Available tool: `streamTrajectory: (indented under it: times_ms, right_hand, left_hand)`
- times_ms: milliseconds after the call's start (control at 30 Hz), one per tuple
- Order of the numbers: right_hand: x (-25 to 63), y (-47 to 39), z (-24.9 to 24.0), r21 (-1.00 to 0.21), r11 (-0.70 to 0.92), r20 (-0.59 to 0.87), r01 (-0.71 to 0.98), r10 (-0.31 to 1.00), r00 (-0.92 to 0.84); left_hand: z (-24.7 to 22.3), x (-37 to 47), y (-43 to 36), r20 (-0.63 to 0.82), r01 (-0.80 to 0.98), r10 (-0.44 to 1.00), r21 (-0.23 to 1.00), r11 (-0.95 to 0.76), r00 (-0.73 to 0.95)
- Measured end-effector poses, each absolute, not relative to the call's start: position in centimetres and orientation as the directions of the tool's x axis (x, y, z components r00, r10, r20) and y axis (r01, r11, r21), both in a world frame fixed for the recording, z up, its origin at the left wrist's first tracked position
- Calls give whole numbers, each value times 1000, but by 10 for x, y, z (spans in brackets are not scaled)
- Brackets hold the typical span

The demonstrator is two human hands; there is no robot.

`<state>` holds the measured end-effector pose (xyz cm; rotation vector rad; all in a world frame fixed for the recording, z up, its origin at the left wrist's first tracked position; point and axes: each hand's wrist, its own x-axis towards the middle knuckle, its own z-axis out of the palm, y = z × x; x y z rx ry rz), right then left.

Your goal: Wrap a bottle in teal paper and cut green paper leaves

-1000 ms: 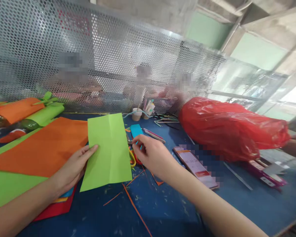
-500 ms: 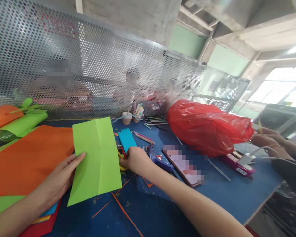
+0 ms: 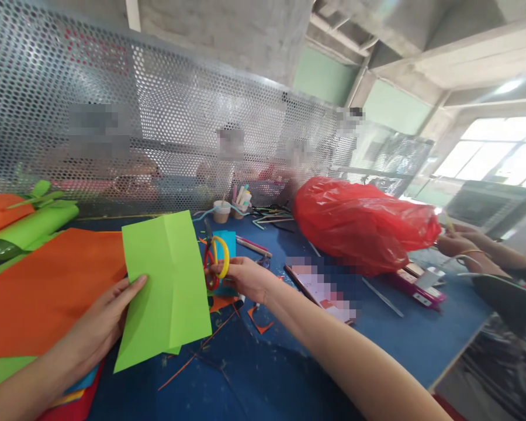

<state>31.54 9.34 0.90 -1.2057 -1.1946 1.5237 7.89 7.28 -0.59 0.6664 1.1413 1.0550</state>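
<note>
My left hand (image 3: 109, 313) pinches the left edge of a creased light green paper (image 3: 166, 286), thumb on top, above the blue table. Just right of the paper, my right hand (image 3: 248, 278) grips scissors (image 3: 214, 260) with red and yellow handles, their dark blades pointing up and away. A blue piece of paper (image 3: 228, 242) lies behind the scissors. Orange sheets (image 3: 56, 292) are at the left, partly under my left hand, with green, blue, yellow and red sheets below them.
A red plastic bag (image 3: 359, 225) and a phone (image 3: 318, 292) are on the right. Cups of supplies (image 3: 221, 211) stand by the perforated metal screen (image 3: 179, 117). Orange scraps (image 3: 260, 321) lie mid-table. Another person's hands (image 3: 460, 242) are at the far right.
My right hand has lifted the scissors off the table, and their handles now show upright beside the green paper. The view has shifted slightly. My left hand still holds the paper.
</note>
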Motion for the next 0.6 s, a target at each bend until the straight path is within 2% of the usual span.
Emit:
streamTrajectory:
  times_ms: [133, 233, 433, 600]
  right_hand:
    - [310, 88, 19, -962, -152, -101, -228, 970, -221]
    - [308, 83, 24, -943, -159, -88, -293, 967, -241]
    - [302, 70, 17, -935, -220, -152, -277, 957, -247]
    - [293, 52, 22, -916, -350, -270, -195, 899, -344]
  left_hand:
    - [-9, 78, 74, -360, -327, 929, 871, 367, 85]
    - [-10, 77, 76, -336, -333, 937, 876, 347, 92]
    - [-13, 74, 81, -347, -394, 931, 845, 361, 111]
    - [-12, 73, 82, -258, -492, 960, 825, 278, 110]
